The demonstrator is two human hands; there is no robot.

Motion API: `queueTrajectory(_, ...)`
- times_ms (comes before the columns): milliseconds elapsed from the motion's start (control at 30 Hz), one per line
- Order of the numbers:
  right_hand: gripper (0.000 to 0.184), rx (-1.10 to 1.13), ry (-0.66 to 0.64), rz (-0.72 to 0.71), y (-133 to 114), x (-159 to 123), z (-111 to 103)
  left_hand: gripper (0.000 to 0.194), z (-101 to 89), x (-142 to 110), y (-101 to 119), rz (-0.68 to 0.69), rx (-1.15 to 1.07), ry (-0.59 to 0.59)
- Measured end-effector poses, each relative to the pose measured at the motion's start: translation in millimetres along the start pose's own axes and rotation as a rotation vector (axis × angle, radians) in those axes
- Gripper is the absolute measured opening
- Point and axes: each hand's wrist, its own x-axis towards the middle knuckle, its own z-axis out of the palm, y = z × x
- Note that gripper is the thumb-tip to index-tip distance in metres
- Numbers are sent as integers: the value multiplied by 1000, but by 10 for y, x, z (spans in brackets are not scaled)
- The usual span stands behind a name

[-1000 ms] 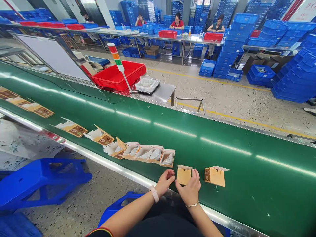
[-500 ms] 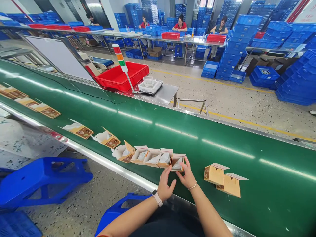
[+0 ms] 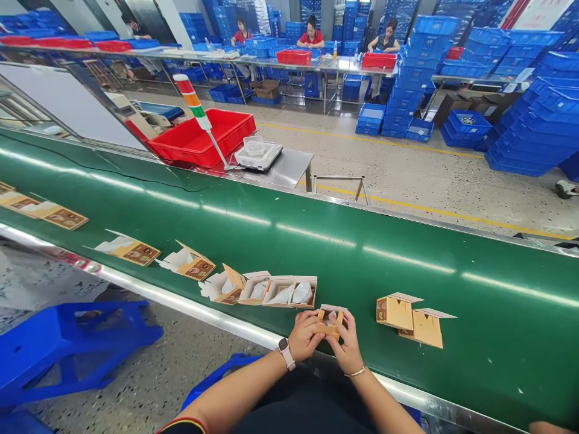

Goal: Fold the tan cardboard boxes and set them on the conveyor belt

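Note:
Between my two hands is a small open cardboard box (image 3: pixel 332 328) with a grey-white packet inside, near the belt's front edge. My left hand (image 3: pixel 306 334) grips its left side, and my right hand (image 3: pixel 347 342) closes on its right side. Just left of it, a row of open boxes (image 3: pixel 279 292) with pale packets in them rests on the green belt (image 3: pixel 316 241). To the right stand two tan boxes (image 3: pixel 409 319), touching each other, their white-edged flaps sticking out behind.
Flatter brown-and-tan boxes (image 3: pixel 136 250) lie farther left along the belt. Beyond the belt are a red tray (image 3: pixel 226 135), a signal light (image 3: pixel 194 103) and a scale (image 3: pixel 259 155). Blue stools (image 3: pixel 67 343) stand at the near side. A partial hand (image 3: pixel 545 427) shows at bottom right.
My hands have taken the rightmost open box off the row's end and drawn it nearer to me. The view has shifted slightly.

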Motion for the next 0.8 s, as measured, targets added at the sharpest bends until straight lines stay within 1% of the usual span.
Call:
queueTrajectory(67,38,110,211,161,-73,-38,87,22,56,28,49,-153,-129,114)
queueTrajectory(100,34,154,289,221,-97,-52,104,22,82,42,79,-216,-187,162)
queueTrajectory(133,29,181,335,265,-112,-61,103,21,103,55,109,-260,-231,181)
queueTrajectory(167,24,188,350,294,-119,-66,89,21,120,65,137,-285,-261,166)
queueTrajectory(200,22,184,339,318,-121,-68,66,21,134,74,161,-299,-280,124)
queueTrajectory(267,25,196,325,380,-117,-67,15,20,166,90,195,-353,-309,49)
queueTrajectory(333,34,272,375,480,-116,-68,-25,19,219,117,212,-509,-374,54)
queueTrajectory(400,47,362,437,594,-130,-69,-63,24,291,162,222,-688,-477,60)
queueTrajectory(433,51,393,451,647,-143,-67,-87,30,327,187,227,-763,-529,43)
queueTrajectory(500,52,433,439,739,-180,-49,-152,38,381,228,239,-863,-607,-14)
queueTrajectory(567,49,469,420,808,-222,-16,-239,41,398,239,251,-897,-666,-71)
queueTrajectory(667,44,510,356,847,-267,43,-382,44,356,194,253,-817,-775,-136)
queueTrajectory(733,41,524,272,868,-265,82,-459,49,309,152,244,-751,-819,-181)
queueTrajectory(800,33,529,148,944,-234,126,-504,54,278,131,241,-699,-797,-235)
